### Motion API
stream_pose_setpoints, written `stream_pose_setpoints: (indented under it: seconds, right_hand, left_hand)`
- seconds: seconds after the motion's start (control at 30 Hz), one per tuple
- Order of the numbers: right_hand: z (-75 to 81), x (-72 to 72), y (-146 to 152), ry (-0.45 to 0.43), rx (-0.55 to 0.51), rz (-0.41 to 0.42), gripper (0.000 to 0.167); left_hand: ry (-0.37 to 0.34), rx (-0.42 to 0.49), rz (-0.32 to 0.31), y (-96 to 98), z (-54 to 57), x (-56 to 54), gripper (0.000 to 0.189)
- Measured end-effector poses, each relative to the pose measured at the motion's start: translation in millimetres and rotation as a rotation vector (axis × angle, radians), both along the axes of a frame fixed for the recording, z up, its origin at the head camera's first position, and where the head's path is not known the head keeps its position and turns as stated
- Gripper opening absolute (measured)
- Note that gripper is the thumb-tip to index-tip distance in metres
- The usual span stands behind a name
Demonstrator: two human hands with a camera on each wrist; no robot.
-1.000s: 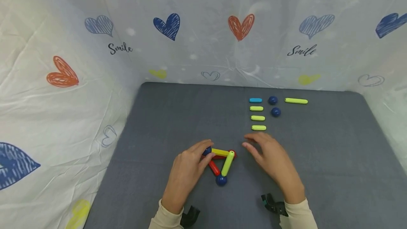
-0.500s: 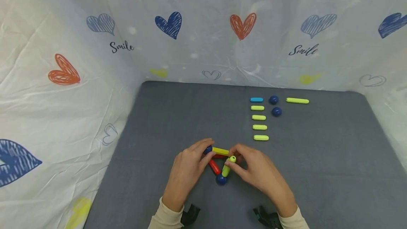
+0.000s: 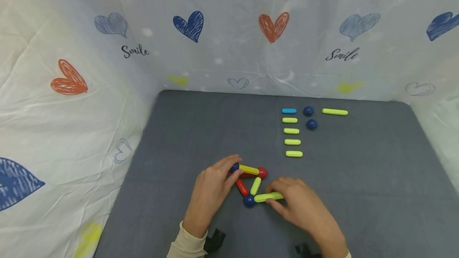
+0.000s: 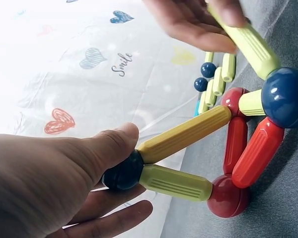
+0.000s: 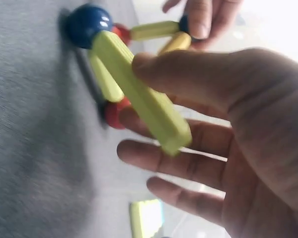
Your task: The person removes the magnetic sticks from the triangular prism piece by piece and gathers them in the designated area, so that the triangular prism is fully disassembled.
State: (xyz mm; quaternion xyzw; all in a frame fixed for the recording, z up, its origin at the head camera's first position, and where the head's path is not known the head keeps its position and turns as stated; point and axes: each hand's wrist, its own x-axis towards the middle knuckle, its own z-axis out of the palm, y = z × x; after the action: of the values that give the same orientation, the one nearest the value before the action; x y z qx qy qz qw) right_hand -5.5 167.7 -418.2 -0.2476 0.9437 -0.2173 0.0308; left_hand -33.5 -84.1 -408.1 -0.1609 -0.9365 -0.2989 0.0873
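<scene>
My left hand (image 3: 211, 190) pinches a dark blue ball (image 4: 123, 173) at the raised corner of a magnetic stick-and-ball frame. From that ball a yellow stick (image 3: 249, 170) runs to a red ball (image 3: 263, 172), and a green stick (image 4: 176, 182) slopes down to another red ball (image 4: 228, 196). Red sticks and a short lime stick (image 3: 255, 186) link the lower corners. My right hand (image 3: 305, 206) pinches a long lime stick (image 5: 139, 89) between thumb and fingers. Its near end meets the front blue ball (image 3: 249, 200), and it points out to the right.
Behind the hands, several short lime sticks (image 3: 292, 142) lie in a column below a blue stick (image 3: 289, 111). Two loose blue balls (image 3: 312, 124) and a long lime stick (image 3: 335, 112) lie beside them. A heart-printed cloth (image 3: 222, 59) borders the grey table (image 3: 201, 126).
My right hand has come in and gripped the long lime stick. It has swung from leaning toward the right red ball out to the right. My left hand stays in place.
</scene>
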Motion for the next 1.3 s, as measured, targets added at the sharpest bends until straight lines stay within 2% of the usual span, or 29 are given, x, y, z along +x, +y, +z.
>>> stream_pose_setpoints:
  seconds: [0.37, 0.7, 1.03, 1.3]
  right_hand:
    - [-20.8, 11.4, -22, 0.111, 0.125, -0.02, 0.032]
    - [-32.1, 15.8, -28, 0.207, 0.071, 0.017, 0.036]
    - [-32.2, 18.5, -31, 0.156, 0.069, 0.001, 0.032]
    - [-30.9, 17.0, -30, 0.124, 0.026, -0.005, 0.03]
  left_hand:
    - [-0.008, 0.011, -0.007, 1.3, -0.2, 0.6, 0.039]
    - [-0.012, 0.011, 0.004, 0.5, -0.8, 0.3, 0.039]
    - [-0.011, 0.011, 0.003, 0.7, -0.8, 0.4, 0.039]
    - [-0.011, 0.01, 0.002, 0.8, 0.5, 0.8, 0.039]
